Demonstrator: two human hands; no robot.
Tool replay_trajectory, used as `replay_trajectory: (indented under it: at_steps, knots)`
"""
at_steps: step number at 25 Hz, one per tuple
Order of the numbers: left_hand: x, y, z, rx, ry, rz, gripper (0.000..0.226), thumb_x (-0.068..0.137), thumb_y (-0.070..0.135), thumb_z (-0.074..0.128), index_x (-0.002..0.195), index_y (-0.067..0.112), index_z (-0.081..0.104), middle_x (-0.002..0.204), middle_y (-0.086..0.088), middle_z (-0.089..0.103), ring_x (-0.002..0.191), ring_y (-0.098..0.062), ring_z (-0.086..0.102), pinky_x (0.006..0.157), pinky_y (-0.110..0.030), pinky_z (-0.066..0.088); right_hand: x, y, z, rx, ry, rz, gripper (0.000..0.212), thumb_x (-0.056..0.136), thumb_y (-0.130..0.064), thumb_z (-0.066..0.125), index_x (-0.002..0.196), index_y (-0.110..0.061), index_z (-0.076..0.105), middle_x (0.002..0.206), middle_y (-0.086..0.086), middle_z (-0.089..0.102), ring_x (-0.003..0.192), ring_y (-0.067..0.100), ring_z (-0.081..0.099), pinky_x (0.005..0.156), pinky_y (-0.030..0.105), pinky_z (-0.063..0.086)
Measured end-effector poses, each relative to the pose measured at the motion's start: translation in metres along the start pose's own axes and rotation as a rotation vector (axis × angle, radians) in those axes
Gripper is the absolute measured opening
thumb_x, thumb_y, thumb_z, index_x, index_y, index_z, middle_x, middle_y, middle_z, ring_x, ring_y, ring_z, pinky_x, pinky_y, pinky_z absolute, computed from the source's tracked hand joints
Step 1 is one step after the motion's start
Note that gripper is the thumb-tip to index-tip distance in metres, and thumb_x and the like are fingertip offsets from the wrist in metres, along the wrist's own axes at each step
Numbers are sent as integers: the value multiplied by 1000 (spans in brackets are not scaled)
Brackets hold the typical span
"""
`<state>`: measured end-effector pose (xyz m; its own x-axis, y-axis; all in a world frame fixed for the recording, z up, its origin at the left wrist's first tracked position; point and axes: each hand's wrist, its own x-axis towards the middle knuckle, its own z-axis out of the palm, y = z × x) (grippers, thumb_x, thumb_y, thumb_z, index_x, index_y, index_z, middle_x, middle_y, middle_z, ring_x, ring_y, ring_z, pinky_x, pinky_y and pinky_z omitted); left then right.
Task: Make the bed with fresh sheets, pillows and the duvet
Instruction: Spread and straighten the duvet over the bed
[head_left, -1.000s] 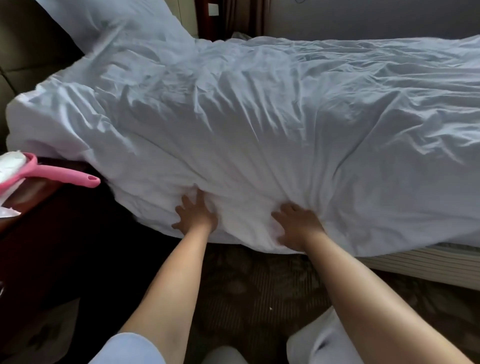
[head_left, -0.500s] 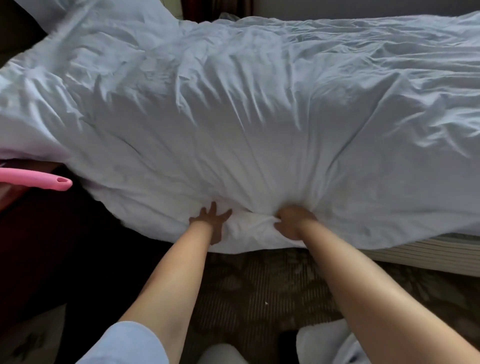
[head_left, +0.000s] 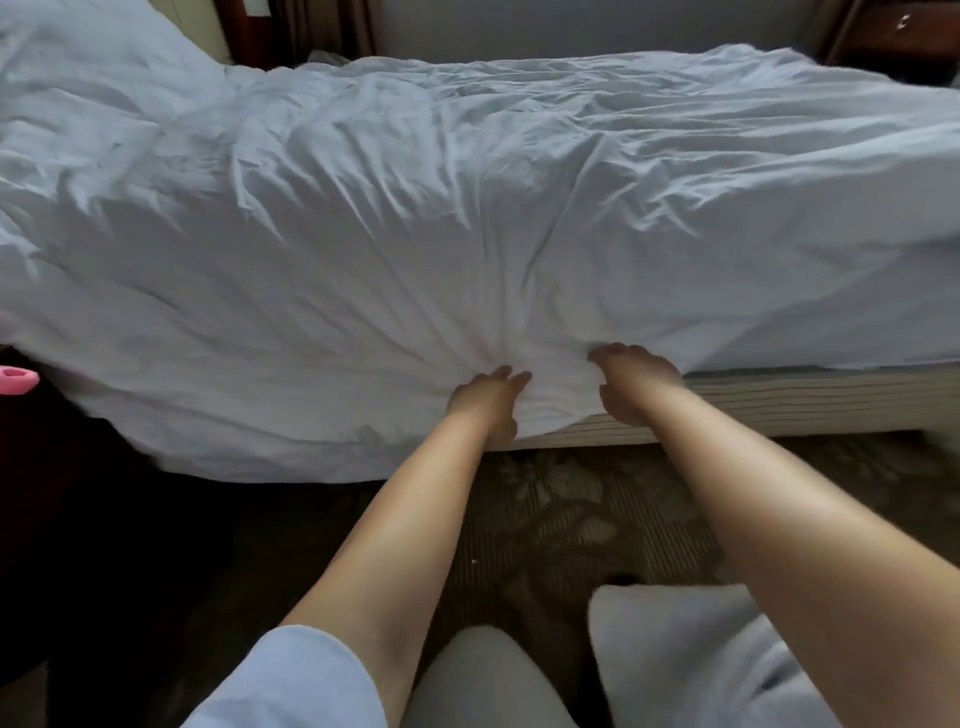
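The left hand (head_left: 485, 397) and right hand (head_left: 631, 382) both gripped the white duvet (head_left: 467, 218), their fingers partly buried in its folds. It hid the bed except a striped mattress edge (head_left: 779, 402) above patterned carpet (head_left: 545, 519).

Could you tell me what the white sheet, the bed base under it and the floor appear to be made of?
White sheet: thin woven cloth, probably cotton, matte; it bunches into fine creases at the left hand and right hand.
Bed base: seemingly upholstered fabric, beige with horizontal ribbing.
Floor: carpet by its look, dull brown with a leaf pattern.
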<state>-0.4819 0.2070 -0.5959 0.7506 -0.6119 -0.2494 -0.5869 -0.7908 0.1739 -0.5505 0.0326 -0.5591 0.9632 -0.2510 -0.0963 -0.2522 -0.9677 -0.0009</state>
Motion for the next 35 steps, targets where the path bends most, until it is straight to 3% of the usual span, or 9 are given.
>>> replay_trajectory:
  at_steps: [4,7,12,15,21,25,29,32,35]
  knots:
    - [12,48,1,21,66,66,78,91,27,55,153,28,7,160,1,4,143,-25,19,113,-40,27,-12,29,14,141,6,122,47,95,-13,39,142,-17,35,141,8,42,123,27,45,96,36,40]
    - [33,90,-10,110,260,72,84,90,34,58,152,27,4,160,-3,-3,146,-24,7,116,-43,19,-10,75,10,179,140,192,48,94,-9,41,141,-17,34,139,9,40,123,28,43,97,40,40]
    - [86,170,-8,207,427,36,104,84,62,54,148,27,-20,153,-14,-29,141,-40,-21,111,-62,-4,6,160,10,-155,314,79,82,88,-16,57,153,-20,7,157,12,12,143,30,14,115,47,17]
    - [132,192,-21,242,492,-77,108,83,56,59,149,22,-19,154,-25,-20,139,-52,-12,107,-68,-2,40,204,8,-289,534,-16,94,61,-9,75,146,-15,34,144,15,43,131,36,38,110,54,25]
    - [178,208,-21,484,606,-205,81,93,24,45,151,14,-10,149,-36,18,129,-65,20,103,-70,17,107,223,-17,-281,743,-287,44,76,-1,37,110,-5,65,95,14,66,86,34,60,83,44,51]
    - [176,210,-39,528,438,-205,71,100,19,35,150,16,-15,150,-36,6,131,-65,12,105,-70,13,116,223,-30,-355,609,-357,35,76,-6,42,95,-5,72,81,14,69,71,32,66,68,37,55]
    - [163,217,-84,407,361,-177,48,101,16,33,148,17,25,150,-23,28,133,-48,31,103,-51,36,87,227,-67,-391,533,-342,13,62,-3,70,73,-7,73,64,12,67,56,29,66,51,31,49]
    - [140,219,-125,215,160,-40,31,90,7,47,117,6,61,121,-18,59,112,-29,58,82,-27,44,50,223,-94,-100,330,-270,32,86,-7,52,114,-10,66,110,17,67,100,35,64,78,35,48]
    - [111,225,-103,226,-120,-40,17,86,1,50,95,0,64,101,-13,63,92,-22,60,69,-25,40,21,215,-80,197,-200,-71,38,90,-11,46,127,-10,54,125,12,59,102,27,58,79,29,41]
